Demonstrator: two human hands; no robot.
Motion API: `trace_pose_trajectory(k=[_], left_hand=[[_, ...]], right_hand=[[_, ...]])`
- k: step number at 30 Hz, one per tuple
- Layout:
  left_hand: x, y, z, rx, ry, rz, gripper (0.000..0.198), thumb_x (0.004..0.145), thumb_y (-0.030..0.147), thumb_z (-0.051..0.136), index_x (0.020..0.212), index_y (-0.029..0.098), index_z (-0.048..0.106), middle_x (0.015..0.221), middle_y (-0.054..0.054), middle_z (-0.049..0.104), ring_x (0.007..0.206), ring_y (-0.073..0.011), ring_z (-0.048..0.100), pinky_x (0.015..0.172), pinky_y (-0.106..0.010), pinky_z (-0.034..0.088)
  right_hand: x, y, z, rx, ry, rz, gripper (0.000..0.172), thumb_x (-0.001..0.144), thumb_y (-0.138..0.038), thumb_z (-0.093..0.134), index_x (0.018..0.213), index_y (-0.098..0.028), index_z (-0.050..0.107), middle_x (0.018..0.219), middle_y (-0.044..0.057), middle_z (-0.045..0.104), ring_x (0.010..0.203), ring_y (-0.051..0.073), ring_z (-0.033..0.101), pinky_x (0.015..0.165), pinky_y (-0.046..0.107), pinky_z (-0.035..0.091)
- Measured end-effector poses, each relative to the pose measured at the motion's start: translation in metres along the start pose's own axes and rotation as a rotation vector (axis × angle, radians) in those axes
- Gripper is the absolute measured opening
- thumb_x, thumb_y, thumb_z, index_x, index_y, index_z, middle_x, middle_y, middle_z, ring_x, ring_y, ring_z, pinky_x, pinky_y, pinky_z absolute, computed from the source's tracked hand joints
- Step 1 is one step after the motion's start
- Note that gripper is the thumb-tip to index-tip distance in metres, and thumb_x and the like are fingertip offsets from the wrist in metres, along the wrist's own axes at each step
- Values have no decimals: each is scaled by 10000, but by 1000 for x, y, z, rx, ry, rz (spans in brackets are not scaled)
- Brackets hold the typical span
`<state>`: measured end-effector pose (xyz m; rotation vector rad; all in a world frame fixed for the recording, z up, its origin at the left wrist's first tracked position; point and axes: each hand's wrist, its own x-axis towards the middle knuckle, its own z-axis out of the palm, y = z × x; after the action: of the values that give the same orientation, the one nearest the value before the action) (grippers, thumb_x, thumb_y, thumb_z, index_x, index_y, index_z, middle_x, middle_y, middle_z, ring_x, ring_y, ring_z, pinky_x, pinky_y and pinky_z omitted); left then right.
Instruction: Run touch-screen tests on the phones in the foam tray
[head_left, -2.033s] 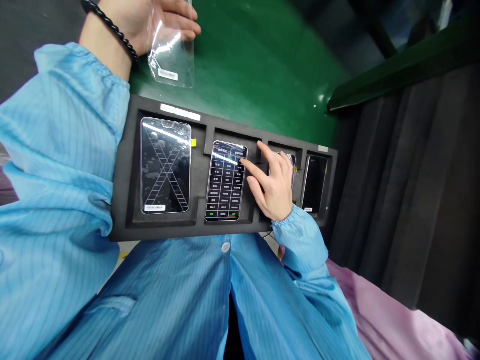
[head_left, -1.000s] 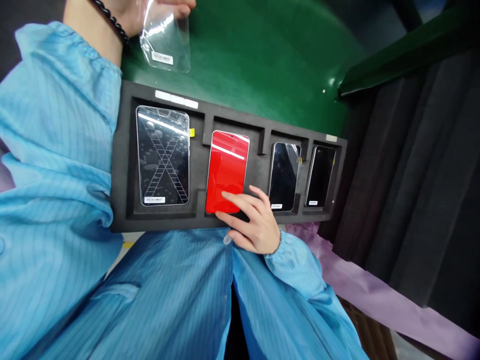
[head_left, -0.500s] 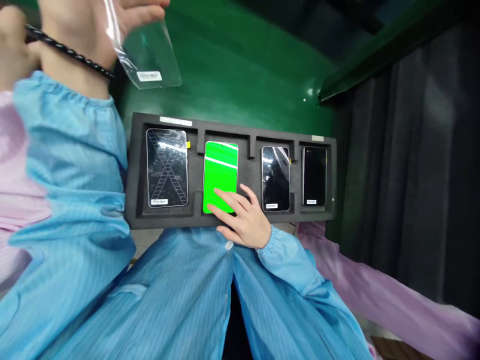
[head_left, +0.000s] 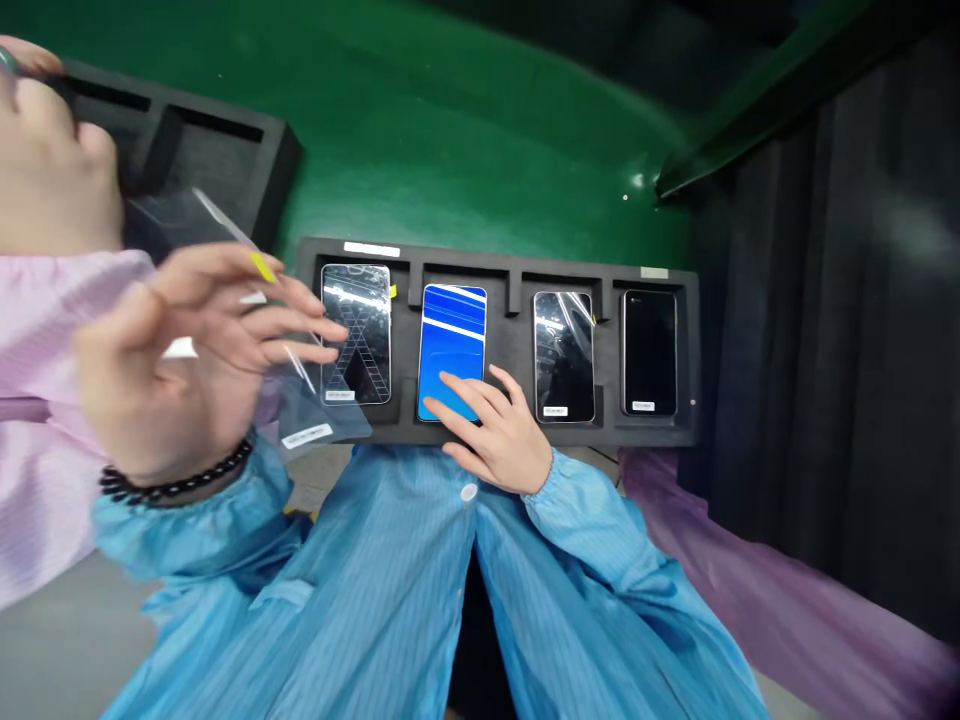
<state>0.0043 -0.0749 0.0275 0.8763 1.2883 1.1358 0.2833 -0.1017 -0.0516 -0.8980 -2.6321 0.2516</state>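
Note:
A black foam tray (head_left: 679, 420) lies on the green surface and holds several phones in slots. My right hand (head_left: 499, 430) rests at the tray's near edge, fingers stretched out, with fingertips on the lower part of the phone with a blue screen (head_left: 452, 335). My left hand (head_left: 202, 365), with a black bead bracelet on the wrist, is raised at the left and holds a clear plastic film (head_left: 315, 420) with a white label and a yellow tab. The film partly covers the phone showing a cross pattern (head_left: 358, 325).
Two dark-screened phones (head_left: 564, 355) (head_left: 649, 350) sit in the tray's right slots. A second black foam tray (head_left: 225, 150) lies at the far left. Another person's hand (head_left: 45, 170) and pink sleeve (head_left: 37, 420) are at the left edge. A dark curtain (head_left: 825, 350) hangs on the right.
The touched phone's screen went from a menu to red, then green, now blue. My left hand came down from the top of the view with the film. A second tray came into view.

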Motion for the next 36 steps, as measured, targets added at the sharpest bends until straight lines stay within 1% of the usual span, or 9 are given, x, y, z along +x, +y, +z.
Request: trace_pose_trajectory(k=[3, 5, 9, 14, 17, 21, 24, 27, 36], left_hand=[[1, -20, 6, -13, 152, 10, 426, 823, 408, 354, 895, 382, 773, 857, 17, 704, 802, -229, 738, 598, -339, 634], [1, -35, -2, -82, 118, -33, 401, 834, 422, 402, 952, 344, 777, 853, -4, 699, 786, -220, 731, 619, -325, 646], [-4, -55, -14, -240, -7, 43, 450, 839, 498, 511, 1056, 190, 757, 804, -40, 675, 766, -241, 735, 602, -334, 645], [-11, -56, 30, -192, -93, 97, 486, 937, 469, 406, 1120, 172, 744, 864, -51, 716, 983, -246, 720, 879, -364, 613], [-7, -55, 60, -51, -180, 89, 492, 989, 469, 354, 1166, 208, 732, 1135, -58, 722, 1162, -230, 644, 1063, -374, 506], [19, -50, 65, 376, -310, 210, 663, 1026, 572, 170, 1377, 220, 608, 1331, -76, 622, 1289, -244, 537, 1158, -421, 394], [46, -44, 56, 788, -202, 387, 707, 1019, 606, 148, 1357, 200, 618, 1241, -99, 643, 1210, -261, 551, 1096, -442, 406], [57, -44, 51, 919, -119, 451, 665, 1031, 569, 149, 1282, 229, 662, 1156, -93, 669, 1133, -255, 577, 1011, -423, 438], [5, -66, 38, 948, 121, 553, 521, 1057, 413, 220, 1219, 207, 671, 1100, -87, 659, 1067, -233, 573, 961, -425, 443]], right_hand=[[-1, 0, 1, 13, -38, 5, 471, 1029, -438, 447, 1437, -226, 550, 1509, 130, 536, 1262, 246, 540, 1182, 524, 329], [-2, 0, 2, 34, -34, 1, 481, 1033, -439, 440, 1453, -225, 533, 1520, 130, 522, 1270, 250, 533, 1186, 526, 316], [-1, 2, -4, 176, 23, 65, 471, 1053, -414, 382, 1427, -180, 548, 1477, 145, 554, 1258, 260, 549, 1152, 516, 356], [10, -6, -15, 584, 125, 251, 586, 992, -506, 526, 1498, -222, 442, 1307, 100, 668, 1133, 224, 640, 986, 400, 526], [18, -14, -16, 758, 225, 356, 653, 966, -425, 607, 1547, -262, 359, 1101, 33, 723, 871, 146, 686, 875, 311, 582], [16, -8, -16, 769, 404, 582, 519, 970, -237, 563, 1478, -268, 462, 890, -24, 711, 723, 97, 656, 804, 254, 596], [9, 5, -16, 774, 460, 697, 539, 922, -210, 610, 1446, -248, 490, 863, -25, 712, 728, 99, 665, 783, 255, 601], [8, 12, -8, 823, 412, 698, 595, 897, -226, 633, 1466, -232, 458, 860, -23, 711, 701, 102, 665, 767, 268, 609], [29, 7, 7, 726, 303, 630, 562, 963, -215, 560, 1504, -270, 417, 914, -16, 688, 731, 114, 644, 850, 314, 602]])
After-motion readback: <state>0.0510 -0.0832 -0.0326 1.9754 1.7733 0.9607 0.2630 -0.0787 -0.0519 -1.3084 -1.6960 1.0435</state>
